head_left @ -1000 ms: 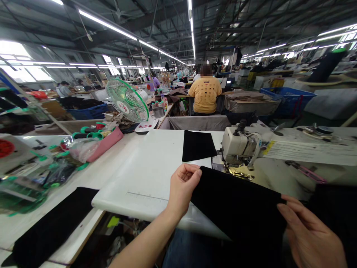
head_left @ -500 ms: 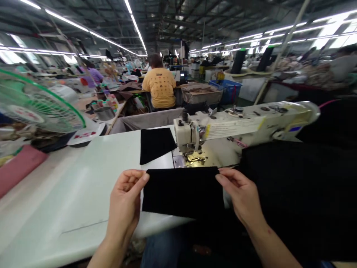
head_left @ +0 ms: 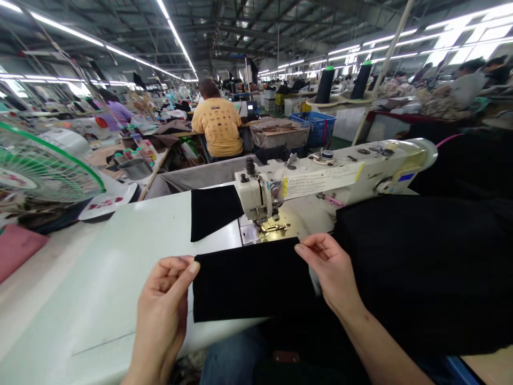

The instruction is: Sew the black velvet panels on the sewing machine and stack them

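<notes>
A black cloth piece [head_left: 252, 283] is stretched between my two hands, above the front edge of the white table [head_left: 120, 267]. My left hand [head_left: 166, 299] pinches its upper left corner between thumb and fingers. The upper right corner is pinched by my right hand [head_left: 331, 270], a little higher than the left. Just beyond the cloth stands a white sewing machine [head_left: 256, 195], its needle area over a shiny metal plate [head_left: 276, 227]. Another black cloth piece [head_left: 212, 211] lies flat on the table, left of the machine head.
A large heap of black fabric [head_left: 420, 267] covers the right side. At the left are a green-rimmed fan [head_left: 60, 166] and pink cloth [head_left: 20, 251]. A person in a yellow shirt [head_left: 218, 125] sits ahead, near a blue basket [head_left: 316, 128].
The view has shifted, so the machine and table appear further left. The held cloth now tilts, its left end lower than its right. Both hands keep their pinch.
</notes>
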{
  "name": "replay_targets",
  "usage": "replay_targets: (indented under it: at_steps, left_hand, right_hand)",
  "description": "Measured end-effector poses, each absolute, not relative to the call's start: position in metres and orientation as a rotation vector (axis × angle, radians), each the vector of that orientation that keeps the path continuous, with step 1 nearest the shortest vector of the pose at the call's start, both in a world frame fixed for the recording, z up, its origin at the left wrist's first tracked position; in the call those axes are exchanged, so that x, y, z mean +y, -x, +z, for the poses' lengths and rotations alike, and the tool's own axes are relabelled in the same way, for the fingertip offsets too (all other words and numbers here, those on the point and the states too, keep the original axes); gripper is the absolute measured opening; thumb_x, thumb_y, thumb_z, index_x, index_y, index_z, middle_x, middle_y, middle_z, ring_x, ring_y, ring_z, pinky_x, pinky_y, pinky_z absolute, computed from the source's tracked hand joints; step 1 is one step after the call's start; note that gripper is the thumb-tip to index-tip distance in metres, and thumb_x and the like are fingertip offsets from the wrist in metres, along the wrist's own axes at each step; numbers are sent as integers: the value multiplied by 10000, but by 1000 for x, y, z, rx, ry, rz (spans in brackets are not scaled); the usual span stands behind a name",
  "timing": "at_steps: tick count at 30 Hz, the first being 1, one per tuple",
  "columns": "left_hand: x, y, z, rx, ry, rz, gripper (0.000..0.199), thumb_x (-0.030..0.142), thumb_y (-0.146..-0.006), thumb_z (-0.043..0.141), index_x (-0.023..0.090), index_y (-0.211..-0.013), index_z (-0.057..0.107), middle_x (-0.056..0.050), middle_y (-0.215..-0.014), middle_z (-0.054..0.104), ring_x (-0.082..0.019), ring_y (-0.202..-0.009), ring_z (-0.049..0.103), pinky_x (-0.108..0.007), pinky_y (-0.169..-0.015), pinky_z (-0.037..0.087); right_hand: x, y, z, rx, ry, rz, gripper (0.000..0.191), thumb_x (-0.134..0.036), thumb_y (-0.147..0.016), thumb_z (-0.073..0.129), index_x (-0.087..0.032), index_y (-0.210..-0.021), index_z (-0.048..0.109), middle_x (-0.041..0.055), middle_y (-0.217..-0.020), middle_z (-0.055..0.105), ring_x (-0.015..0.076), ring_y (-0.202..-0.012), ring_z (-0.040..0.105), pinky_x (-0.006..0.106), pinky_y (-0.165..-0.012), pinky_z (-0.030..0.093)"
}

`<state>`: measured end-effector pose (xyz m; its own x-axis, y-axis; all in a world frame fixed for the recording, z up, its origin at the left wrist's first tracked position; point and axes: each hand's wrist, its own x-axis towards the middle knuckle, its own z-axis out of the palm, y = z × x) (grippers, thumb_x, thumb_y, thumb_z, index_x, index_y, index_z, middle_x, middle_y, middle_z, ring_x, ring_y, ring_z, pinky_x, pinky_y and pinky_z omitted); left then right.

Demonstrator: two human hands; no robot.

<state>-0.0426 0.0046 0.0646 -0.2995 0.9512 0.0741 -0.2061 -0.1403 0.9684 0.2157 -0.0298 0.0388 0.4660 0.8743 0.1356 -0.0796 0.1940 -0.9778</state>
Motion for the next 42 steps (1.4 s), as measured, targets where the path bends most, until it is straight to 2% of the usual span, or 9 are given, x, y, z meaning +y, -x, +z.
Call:
replay_targets:
  at_steps: [5, 7, 9, 12, 18, 27, 35, 38, 42]
  left_hand:
    - [13, 59, 107, 1309, -1410, 1653, 253, 252, -708, 822, 211, -725, 573, 24, -866, 679, -125, -813, 606, -206, -734, 460]
    - [33, 60, 126, 1379, -1727, 1501, 204, 259, -745, 773, 213, -723, 575, 13, -846, 684, -146, -770, 610, -244, -695, 448]
    - [63, 52, 130, 1354, -2013, 1159, 131, 225, -752, 709, 210, -699, 589, 5, -770, 673, -164, -715, 601, -271, -664, 433]
    - [107, 23, 98, 1261, -2099, 758, 129, 98, -689, 621, 208, -647, 568, 26, -643, 615, -154, -629, 550, -269, -618, 397]
    - [130, -24, 17, 1236, -2052, 708, 236, 85, -660, 635, 220, -587, 455, 51, -588, 535, -129, -577, 485, -257, -578, 365]
    - [143, -32, 6, 1294, -2046, 658, 150, 115, -669, 617, 205, -633, 502, 49, -624, 559, -126, -581, 510, -258, -590, 370]
    - [160, -39, -1, 1350, -2084, 582, 133, 141, -686, 664, 190, -703, 541, 59, -629, 559, -117, -581, 528, -225, -543, 386]
    - [156, -40, 7, 1399, -2135, 562, 141, 139, -712, 693, 184, -759, 568, 33, -682, 601, -146, -637, 581, -242, -588, 439]
    - [111, -37, 22, 1565, -2248, 656, 214, 149, -788, 704, 146, -977, 606, -113, -1038, 661, -284, -1030, 612, -403, -882, 494]
  right_hand:
    - [-44, -207, 40, -1128, 1112, 900, 190, -316, -809, 719, -230, -915, 587, 1, -872, 642, 153, -792, 636, 273, -749, 543]
    - [-55, -198, 35, -1288, 1088, 921, 125, -242, -833, 654, -240, -928, 572, -8, -886, 616, 148, -815, 619, 263, -762, 530]
    - [-66, -188, 24, -1418, 1106, 924, 61, -214, -859, 609, -243, -884, 562, -18, -847, 592, 145, -804, 600, 253, -750, 513]
    - [-78, -179, 0, -1527, 1215, 939, 93, -222, -895, 581, -238, -804, 570, -23, -775, 594, 144, -744, 597, 248, -698, 497]
    - [-85, -188, -36, -1694, 1324, 749, 142, -145, -877, 544, -239, -922, 640, -7, -839, 700, 156, -742, 680, 265, -703, 537]
    - [-80, -202, -37, -1988, 1247, 188, 188, -47, -900, 467, -213, -916, 553, 9, -786, 624, 173, -695, 610, 308, -630, 466]
    - [-69, -198, -39, -1955, 1221, 198, 209, -6, -866, 501, -198, -918, 565, 41, -921, 628, 202, -850, 587, 358, -741, 474]
    - [-71, -202, -39, -2011, 1186, 176, 206, -18, -898, 506, -190, -974, 590, 46, -961, 660, 209, -908, 600, 383, -804, 492]
    - [-76, -210, -34, -2121, 1132, 116, 204, -48, -920, 536, -176, -1051, 624, 67, -1067, 698, 225, -997, 617, 422, -905, 500]
